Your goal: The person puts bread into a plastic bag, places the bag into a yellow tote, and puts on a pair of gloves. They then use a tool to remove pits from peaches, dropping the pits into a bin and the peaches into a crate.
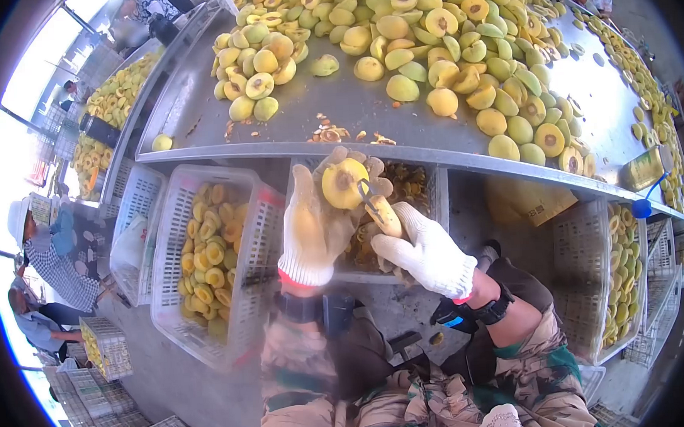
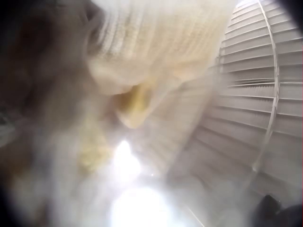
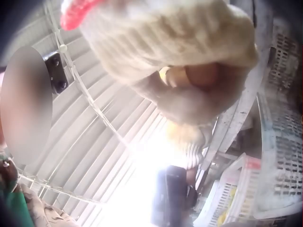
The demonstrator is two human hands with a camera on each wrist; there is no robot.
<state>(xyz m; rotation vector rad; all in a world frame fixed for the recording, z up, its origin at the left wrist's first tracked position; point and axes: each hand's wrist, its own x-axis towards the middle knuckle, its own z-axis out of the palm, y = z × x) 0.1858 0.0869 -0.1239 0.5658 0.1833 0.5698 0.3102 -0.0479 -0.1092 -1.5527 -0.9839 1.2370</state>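
In the head view, my left hand [image 1: 310, 227], in a white knit glove, holds a yellow peach [image 1: 340, 186] with its cut face turned toward the tool. My right hand [image 1: 428, 254], also gloved, grips a pitting knife [image 1: 387, 217] by its light wooden handle. The dark metal tip touches the peach's right side. In the right wrist view, curled fingers wrap the handle [image 3: 203, 74]. The left wrist view is blurred, showing mainly the glove [image 2: 156, 42]. Both hands are in front of the table edge, above a crate [image 1: 439, 201] of dark scraps.
Piled peaches [image 1: 441, 46], many halved, cover much of the metal table [image 1: 198, 128]. Pit scraps [image 1: 328, 131] lie near its edge. A white crate [image 1: 162, 254] of peach halves stands at left, another crate [image 1: 580, 255] at right. A tin [image 1: 640, 170] sits at the table's right edge.
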